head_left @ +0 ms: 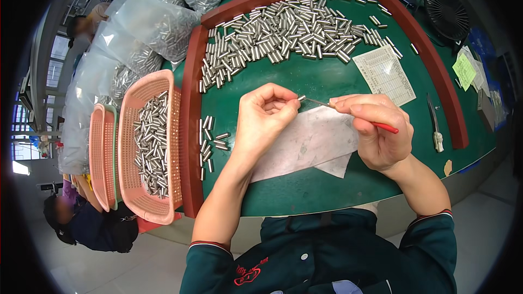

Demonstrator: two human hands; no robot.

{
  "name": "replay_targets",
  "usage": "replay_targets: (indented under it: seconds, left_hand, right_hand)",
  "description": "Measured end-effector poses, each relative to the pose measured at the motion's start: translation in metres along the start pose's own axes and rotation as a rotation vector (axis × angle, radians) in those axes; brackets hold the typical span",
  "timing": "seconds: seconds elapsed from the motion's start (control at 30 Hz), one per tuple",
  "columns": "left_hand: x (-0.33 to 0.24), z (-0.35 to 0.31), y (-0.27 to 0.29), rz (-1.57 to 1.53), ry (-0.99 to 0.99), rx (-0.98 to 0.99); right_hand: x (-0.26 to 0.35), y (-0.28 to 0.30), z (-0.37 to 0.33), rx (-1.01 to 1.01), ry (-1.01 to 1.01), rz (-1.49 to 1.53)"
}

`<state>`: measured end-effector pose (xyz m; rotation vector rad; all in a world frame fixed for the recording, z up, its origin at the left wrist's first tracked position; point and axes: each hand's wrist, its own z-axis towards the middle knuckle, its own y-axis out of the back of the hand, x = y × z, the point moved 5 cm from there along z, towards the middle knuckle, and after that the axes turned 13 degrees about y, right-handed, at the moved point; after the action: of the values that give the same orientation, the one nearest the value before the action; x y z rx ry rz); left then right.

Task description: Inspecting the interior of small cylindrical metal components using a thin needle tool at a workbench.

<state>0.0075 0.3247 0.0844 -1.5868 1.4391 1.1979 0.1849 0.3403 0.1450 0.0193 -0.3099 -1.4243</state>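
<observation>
Two bare hands work over a green table mat [327, 81] bordered by a raised reddish-brown wooden rim [192, 130]. The left hand [261, 122] is curled, its fingertips pinching one small silver metal cylinder [301, 98] held just above a sheet of pale grey paper [310, 141]. The right hand [376, 130] grips a thin pick with a red handle [381, 126], thumb and forefinger closed round its shaft, and the fine metal tip meets the end of the cylinder. The cylinder is short, shiny and straight-sided; more of it is hidden by the fingers.

One large heap of the same silver cylinders [289, 30], too many to count, arcs across the far part of the mat. A smaller group of roughly fifteen cylinders [210, 144] lies by the left rim. Outside that rim stand two pink perforated plastic baskets: the nearer one [150, 147] is part filled with cylinders, the further one [101, 158] leans against it. Several clear plastic bags of cylinders [158, 27] are piled beyond them.

One printed white form [384, 73] lies on the mat to the right, and one slim tool with a white handle [434, 125] rests near the right rim. One small black fan [445, 11] stands past the rim.

The mat is bare between the heap and the hands, and the paper reaches close to the near edge.
</observation>
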Motion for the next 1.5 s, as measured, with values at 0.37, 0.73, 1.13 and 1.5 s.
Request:
replay_targets:
  seconds: [0.37,0.73,1.13,1.5]
  left_hand:
    - [-0.003,-0.004,-0.003,-0.06,0.019,0.03]
    - [-0.005,-0.007,-0.006,-0.043,-0.068,-0.016]
    - [-0.003,-0.002,0.005,0.101,-0.079,-0.125]
    - [-0.002,0.0,0.003,0.06,-0.009,-0.075]
  right_hand:
    - [0.001,-0.001,0.002,0.02,0.035,-0.02]
    - [0.002,-0.003,0.002,0.084,0.018,-0.043]
    - [0.011,-0.002,0.011,0.138,0.041,0.019]
    - [0.002,-0.001,0.004,0.044,0.043,-0.024]
